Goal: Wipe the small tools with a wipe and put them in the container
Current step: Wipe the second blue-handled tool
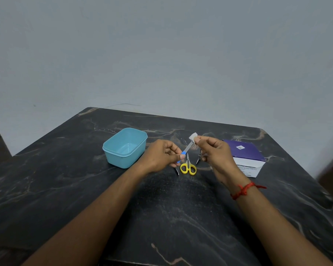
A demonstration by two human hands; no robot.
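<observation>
So I've got the little blue-handled tool (186,149) up off the table (171,208), in the air over the middle of it. My left hand (159,156) pinches the blue end between thumb and curled fingers. My right hand (215,152) has the wipe (193,136) squeezed round the metal tip, with the spare fingers loosely curled. It could be a file or a thin blade, I honestly can't tell which.

Handling-wise, I'd guess it weighs next to nothing. It's thin stiff metal, and a damp wipe probably makes it slick, so the plastic handle is the bit to hang on to, not the shaft. The wipe looks soft and floppy, so it needs a proper pinch or it'll slide off the end.

The yellow scissors (188,167) lie flat right under my hands. There's a thin pointed steel tool on the left (176,170) and another on the right (198,158), maybe tweezers. I'd take those by the loops or the blunt end, away from the points. They look fiddly to lift off a smooth top.

The blue container (121,160) sits open toward the far left of the table, just beside my left hand. I can't see anything in it. The purple and white box (244,152) is over by the right edge.
</observation>
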